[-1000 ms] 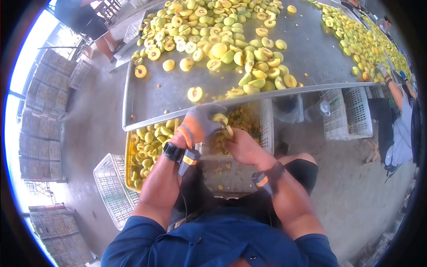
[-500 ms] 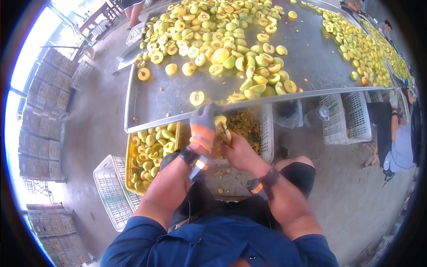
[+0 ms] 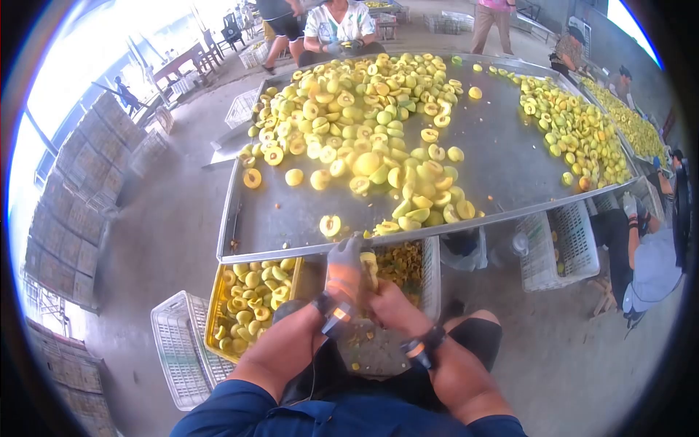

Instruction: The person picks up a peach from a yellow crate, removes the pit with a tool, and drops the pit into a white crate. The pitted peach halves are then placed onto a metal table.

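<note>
My left hand (image 3: 345, 266), in a grey and orange glove, is closed at the table's front edge. It grips a yellow peach half (image 3: 370, 268), seen side-on between my hands. My bare right hand (image 3: 388, 301) is closed just below and to the right, close against the fruit. What its fingers hold is hidden and blurred. A single peach half (image 3: 330, 225) lies cut side up on the metal table (image 3: 273, 222) beyond my left hand. Under my hands stands a white crate (image 3: 432, 269) of brownish peach scraps.
A large heap of halved peaches (image 3: 349, 124) covers the table's middle, with another pile (image 3: 575, 138) at right. A yellow crate (image 3: 215, 309) of peach halves and a white crate (image 3: 175, 349) stand at my left. Co-workers sit across the table and at right (image 3: 652, 255).
The view has tilted up, bringing a person across the table into sight. Both hands stay together at the table edge around the fruit, with slight movement.
</note>
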A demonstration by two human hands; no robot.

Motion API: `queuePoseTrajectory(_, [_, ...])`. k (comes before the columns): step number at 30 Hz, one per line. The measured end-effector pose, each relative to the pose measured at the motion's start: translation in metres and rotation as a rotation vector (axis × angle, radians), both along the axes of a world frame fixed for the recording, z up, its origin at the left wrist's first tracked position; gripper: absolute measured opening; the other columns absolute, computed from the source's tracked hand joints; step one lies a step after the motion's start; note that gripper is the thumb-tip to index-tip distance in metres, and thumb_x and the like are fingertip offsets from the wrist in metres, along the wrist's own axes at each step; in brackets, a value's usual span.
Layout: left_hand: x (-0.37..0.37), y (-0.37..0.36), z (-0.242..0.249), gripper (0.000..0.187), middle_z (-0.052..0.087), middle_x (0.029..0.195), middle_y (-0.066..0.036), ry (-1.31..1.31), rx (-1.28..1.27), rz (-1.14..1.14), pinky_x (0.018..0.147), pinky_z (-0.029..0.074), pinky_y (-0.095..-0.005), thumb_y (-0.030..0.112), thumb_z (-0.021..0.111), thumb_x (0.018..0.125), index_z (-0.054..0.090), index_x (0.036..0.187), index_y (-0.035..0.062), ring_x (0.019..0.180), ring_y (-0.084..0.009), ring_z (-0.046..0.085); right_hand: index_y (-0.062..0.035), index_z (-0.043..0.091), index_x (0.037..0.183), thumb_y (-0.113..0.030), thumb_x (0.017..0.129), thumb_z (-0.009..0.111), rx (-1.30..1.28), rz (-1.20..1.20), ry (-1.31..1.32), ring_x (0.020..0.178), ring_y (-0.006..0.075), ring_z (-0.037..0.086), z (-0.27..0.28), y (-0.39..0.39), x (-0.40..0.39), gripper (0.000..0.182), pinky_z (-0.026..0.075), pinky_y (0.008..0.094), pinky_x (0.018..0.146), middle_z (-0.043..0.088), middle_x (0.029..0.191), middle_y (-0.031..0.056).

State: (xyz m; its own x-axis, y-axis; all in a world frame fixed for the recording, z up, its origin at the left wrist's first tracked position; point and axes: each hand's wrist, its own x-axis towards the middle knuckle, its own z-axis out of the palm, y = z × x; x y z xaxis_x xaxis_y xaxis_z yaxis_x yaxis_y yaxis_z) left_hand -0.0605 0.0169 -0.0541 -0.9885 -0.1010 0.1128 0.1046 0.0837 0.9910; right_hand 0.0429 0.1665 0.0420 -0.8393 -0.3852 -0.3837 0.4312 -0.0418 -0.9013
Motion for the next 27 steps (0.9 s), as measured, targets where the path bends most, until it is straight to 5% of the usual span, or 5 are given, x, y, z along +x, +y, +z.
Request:
queuePoseTrajectory(2, [0.012, -0.003, 0.032, 0.025, 0.078, 0.102, -0.011, 0.385, -0.739, 0.021, 0.073, 0.059, -0.0329, 0.018, 0.066, 0.103, 0.074, 0.117, -0.0006, 0.085, -0.0191, 0.074, -0.0068, 0.052, 0.089, -0.015, 0.102, 0.059, -0.243, 0.045, -0.209, 0.051, 0.0149, 0.052, 0.006, 0.008, 0.002, 0.017, 0.042, 0.0353, 0.049, 0.054, 0.069, 0.0041])
queuePoseTrajectory(10, [0.003, -0.01, 0.048, 0.018, 0.076, 0.098, -0.006, 0.063, 0.021, -0.434, 0.075, 0.057, -0.0302, 0.013, 0.072, 0.094, 0.074, 0.109, 0.0029, 0.083, -0.0191, 0.072, -0.0102, 0.051, 0.098, -0.013, 0.105, 0.061, -0.406, 0.124, -0.237, 0.048, 0.0117, 0.043, 0.014, 0.007, 0.016, 0.013, 0.038, 0.0312, 0.046, 0.045, 0.07, -0.0009])
queuePoseTrajectory(11, [0.0, -0.016, 0.051, 0.04, 0.076, 0.102, -0.012, 0.606, -0.599, -0.276, 0.077, 0.061, -0.0327, -0.003, 0.074, 0.081, 0.075, 0.119, 0.0067, 0.086, -0.0272, 0.076, -0.0099, 0.051, 0.097, -0.014, 0.105, 0.061, -0.388, 0.107, -0.229, 0.048, 0.0119, 0.044, 0.018, 0.009, 0.014, 0.013, 0.038, 0.0312, 0.046, 0.046, 0.07, -0.0007])
queuePoseTrajectory(21, [0.003, -0.099, 0.078, 0.028, 0.077, 0.113, -0.016, 0.358, -0.549, 0.053, 0.085, 0.061, -0.038, -0.001, 0.061, 0.094, 0.075, 0.118, 0.005, 0.099, -0.0296, 0.076, -0.0041, 0.058, 0.089, -0.02, 0.097, 0.067, 0.325, 0.019, 0.02, 0.047, 0.0147, 0.055, -0.046, -0.003, 0.016, 0.02, 0.046, 0.0335, 0.044, 0.057, 0.067, 0.0035])
queuePoseTrajectory(27, [0.097, -0.27, 0.013, 0.03, 0.078, 0.111, -0.013, 0.105, -0.647, 0.331, 0.084, 0.06, -0.0386, 0.004, 0.055, 0.1, 0.077, 0.118, 0.0114, 0.099, -0.0296, 0.075, 0.008, 0.066, 0.098, -0.027, 0.09, 0.072, 0.727, 0.027, 0.35, 0.092, 0.0507, 0.07, -0.105, -0.002, 0.02, 0.037, 0.055, 0.055, 0.083, 0.071, 0.092, 0.0327])
